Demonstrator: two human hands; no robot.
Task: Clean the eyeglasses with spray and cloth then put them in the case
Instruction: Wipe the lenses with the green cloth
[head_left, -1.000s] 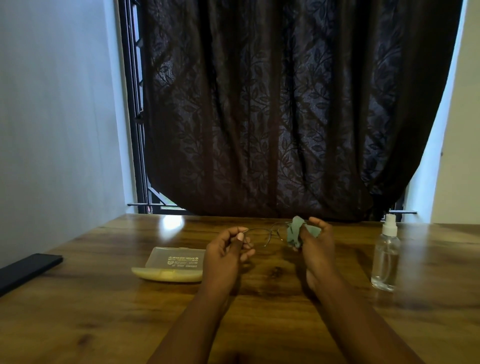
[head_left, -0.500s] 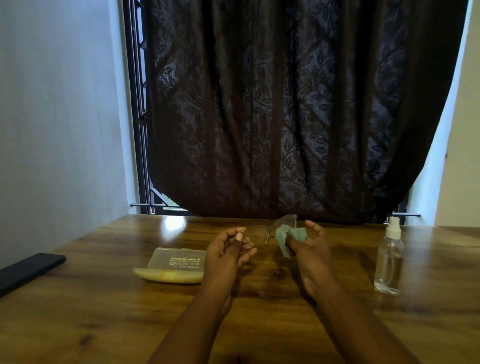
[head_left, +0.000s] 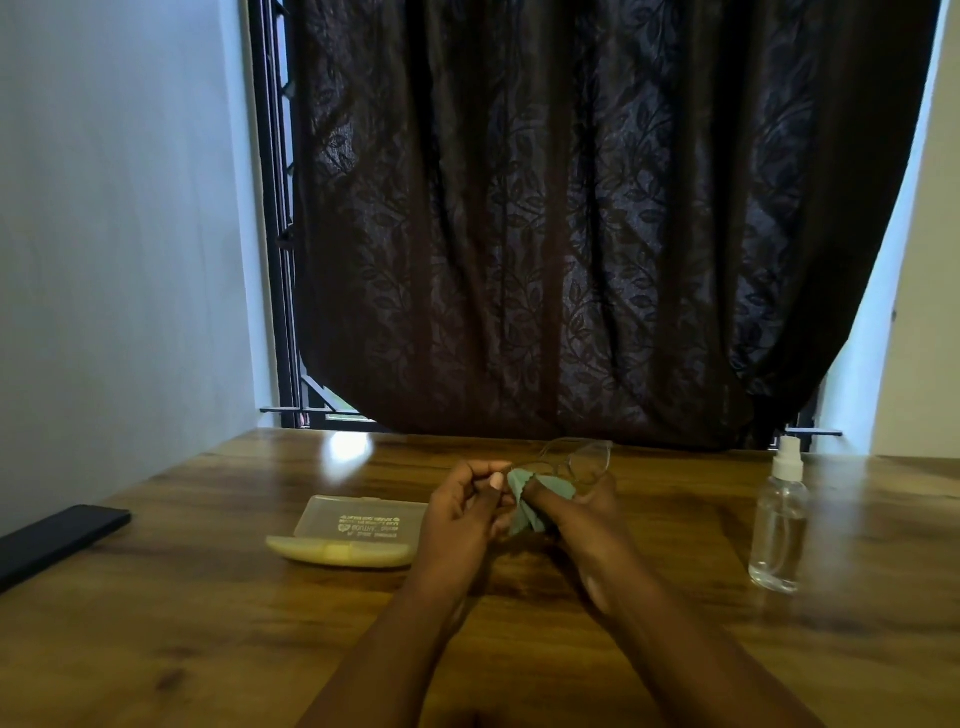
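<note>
A dark leaf-patterned curtain hangs behind a wooden bench. On the bench a black phone lies at the left edge, an open glasses case sits left of centre, and a clear spray bottle stands upright, well apart to the right.

Above the bench, both hands meet. The left hand has its fingers curled in, seemingly pinching one end of the eyeglasses, though the exact contact is too small to make out. The right hand is closed around a green cloth, pressing it against the frame near the left hand. The eyeglasses are held in the air between the hands, one lens standing clear above the right hand.

The step in hand looks to be the wiping. Next, the uncovered lens probably needs the cloth worked over both faces; then the arms must be folded and the glasses carried left to the open case.
</note>
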